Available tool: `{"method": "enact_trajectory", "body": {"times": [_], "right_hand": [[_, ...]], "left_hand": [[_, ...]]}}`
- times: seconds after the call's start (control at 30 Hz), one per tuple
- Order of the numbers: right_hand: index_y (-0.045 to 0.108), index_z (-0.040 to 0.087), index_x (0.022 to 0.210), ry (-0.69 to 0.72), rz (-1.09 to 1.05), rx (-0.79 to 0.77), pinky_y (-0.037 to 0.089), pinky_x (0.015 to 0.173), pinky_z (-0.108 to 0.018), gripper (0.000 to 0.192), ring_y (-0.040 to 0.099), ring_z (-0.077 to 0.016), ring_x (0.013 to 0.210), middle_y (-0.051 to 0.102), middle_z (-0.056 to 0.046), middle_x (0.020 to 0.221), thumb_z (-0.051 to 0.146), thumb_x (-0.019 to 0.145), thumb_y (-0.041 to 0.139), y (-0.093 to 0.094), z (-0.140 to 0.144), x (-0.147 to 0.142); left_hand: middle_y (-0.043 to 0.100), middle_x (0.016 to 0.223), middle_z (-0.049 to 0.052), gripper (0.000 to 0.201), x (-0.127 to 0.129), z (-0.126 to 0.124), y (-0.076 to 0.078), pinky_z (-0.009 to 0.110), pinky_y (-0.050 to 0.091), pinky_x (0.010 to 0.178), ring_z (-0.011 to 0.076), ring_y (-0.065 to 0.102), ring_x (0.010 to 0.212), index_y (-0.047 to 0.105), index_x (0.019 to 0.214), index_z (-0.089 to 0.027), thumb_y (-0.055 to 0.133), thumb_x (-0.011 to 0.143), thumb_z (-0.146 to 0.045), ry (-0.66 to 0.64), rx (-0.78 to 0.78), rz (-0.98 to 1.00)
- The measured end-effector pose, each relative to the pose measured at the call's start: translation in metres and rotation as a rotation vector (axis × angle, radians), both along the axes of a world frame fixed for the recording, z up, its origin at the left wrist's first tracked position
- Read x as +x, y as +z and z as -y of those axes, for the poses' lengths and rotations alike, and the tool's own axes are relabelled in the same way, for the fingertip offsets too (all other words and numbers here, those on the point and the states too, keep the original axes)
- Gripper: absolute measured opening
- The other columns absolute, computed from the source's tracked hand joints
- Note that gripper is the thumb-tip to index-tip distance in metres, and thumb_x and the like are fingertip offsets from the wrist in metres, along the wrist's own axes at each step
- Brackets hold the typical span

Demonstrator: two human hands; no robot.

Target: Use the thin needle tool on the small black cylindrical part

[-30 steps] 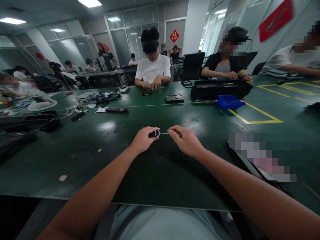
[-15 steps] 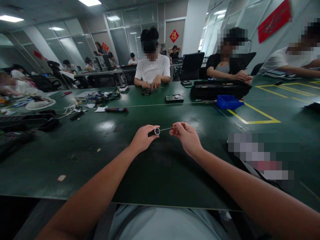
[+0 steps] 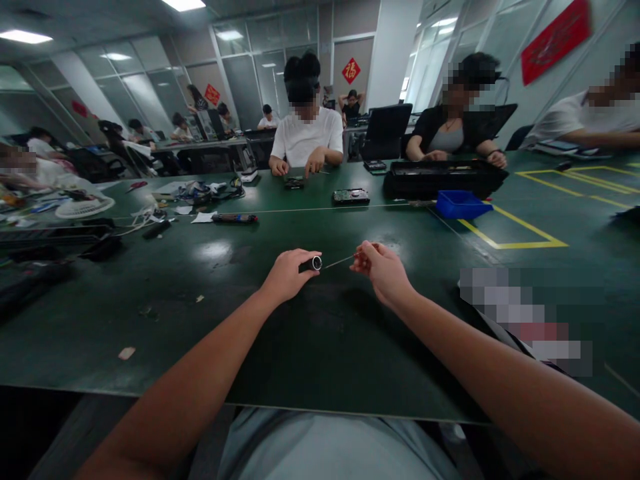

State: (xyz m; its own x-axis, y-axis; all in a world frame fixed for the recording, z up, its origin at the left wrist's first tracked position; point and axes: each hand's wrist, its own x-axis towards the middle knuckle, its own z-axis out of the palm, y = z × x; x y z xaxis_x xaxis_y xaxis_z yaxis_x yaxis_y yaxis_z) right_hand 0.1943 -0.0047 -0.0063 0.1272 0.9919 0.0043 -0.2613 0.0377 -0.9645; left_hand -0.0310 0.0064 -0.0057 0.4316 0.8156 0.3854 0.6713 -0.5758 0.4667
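Note:
My left hand (image 3: 289, 275) is closed around a small black cylinder (image 3: 315, 263), its ring-shaped, light-rimmed end turned to the right. Thumb and fingers grip it from below and above. To the right, my right hand (image 3: 381, 267) pinches a thin metal rod (image 3: 340, 262), which looks like a slim screwdriver shaft; its handle end is hidden by the fingers. The rod's tip points left and slightly down, a short gap from the cylinder's rim. Both hands are above the green table (image 3: 300, 360), near its front edge.
Across the table a person works at a small dark device (image 3: 294, 181). A hard drive (image 3: 351, 196), a blue bin (image 3: 463, 205) and a long black housing (image 3: 445, 179) lie beyond my hands. A marker-like tool (image 3: 235, 218) and cable clutter (image 3: 205, 192) are at left.
My right hand has drawn back to the right, and the rod's tip has come away from the cylinder's end. My left hand keeps its grip, almost unmoved.

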Motion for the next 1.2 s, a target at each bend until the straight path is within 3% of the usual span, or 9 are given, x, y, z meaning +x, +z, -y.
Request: {"method": "enact_trajectory", "body": {"times": [0.13,0.37,0.57,0.73,0.9,1.07,1.13,1.2], "right_hand": [[0.061,0.021,0.085,0.014,0.058,0.099,0.055,0.067,-0.031,0.027,0.060,-0.0131,0.065,0.062,0.001,0.074,0.048,0.085,0.065,-0.002,0.001,0.000],[0.059,0.021,0.091,0.001,0.593,0.300,0.050,0.068,-0.034,0.025,0.065,-0.0178,0.069,0.068,-0.003,0.074,0.044,0.095,0.051,0.008,0.013,0.002],[0.059,0.021,0.090,-0.058,0.819,0.375,0.047,0.067,-0.034,0.023,0.066,-0.0193,0.069,0.069,-0.004,0.073,0.040,0.096,0.048,0.016,0.019,0.003],[0.059,0.021,0.090,-0.098,0.861,0.400,0.046,0.066,-0.033,0.021,0.066,-0.0195,0.068,0.069,-0.004,0.073,0.038,0.096,0.048,0.018,0.021,0.003],[0.059,0.021,0.092,-0.099,0.824,0.381,0.047,0.067,-0.033,0.022,0.065,-0.0194,0.070,0.069,-0.004,0.076,0.039,0.097,0.048,0.018,0.022,0.003],[0.061,0.022,0.098,-0.079,0.805,0.370,0.047,0.067,-0.034,0.027,0.065,-0.0202,0.071,0.069,-0.005,0.080,0.045,0.097,0.047,0.014,0.021,0.004],[0.061,0.022,0.098,-0.067,0.807,0.370,0.048,0.067,-0.035,0.027,0.065,-0.0205,0.072,0.070,-0.005,0.082,0.045,0.097,0.048,0.012,0.021,0.004],[0.061,0.022,0.097,-0.058,0.803,0.369,0.048,0.068,-0.035,0.026,0.066,-0.0208,0.073,0.070,-0.005,0.082,0.044,0.097,0.048,0.012,0.021,0.003]], "left_hand": [[0.069,0.121,0.006,0.038,0.001,0.003,0.002,0.043,0.044,0.103,0.0225,0.062,0.113,0.068,0.123,-0.024,0.072,0.085,-0.018,-0.030,-0.025,-0.024],[0.070,0.119,0.005,0.038,0.004,0.005,0.002,0.045,0.042,0.102,0.0240,0.061,0.112,0.068,0.123,-0.024,0.073,0.085,-0.022,-0.031,-0.017,-0.094],[0.070,0.115,0.006,0.039,0.003,0.005,0.000,0.044,0.044,0.100,0.0251,0.061,0.109,0.069,0.123,-0.024,0.074,0.084,-0.024,-0.024,-0.016,-0.110],[0.069,0.116,0.006,0.037,0.002,0.004,0.000,0.042,0.045,0.098,0.0250,0.061,0.108,0.069,0.121,-0.024,0.072,0.084,-0.023,0.013,-0.067,0.007],[0.068,0.117,0.009,0.038,0.003,-0.002,-0.006,0.038,0.048,0.095,0.0236,0.063,0.106,0.066,0.120,-0.020,0.071,0.082,-0.024,0.087,-0.220,0.384],[0.065,0.104,0.007,0.039,0.004,-0.006,-0.007,0.027,0.049,0.069,0.0153,0.062,0.081,0.056,0.127,-0.020,0.057,0.090,-0.029,0.109,-0.415,0.718],[0.063,0.094,0.006,0.031,0.004,-0.003,-0.004,0.025,0.043,0.058,0.0135,0.057,0.070,0.057,0.119,-0.019,0.053,0.092,-0.033,0.126,-0.458,0.710],[0.062,0.087,0.005,0.026,0.005,0.001,0.000,0.026,0.043,0.058,0.0144,0.056,0.068,0.059,0.107,-0.019,0.055,0.092,-0.040,0.153,-0.411,0.574]]}}
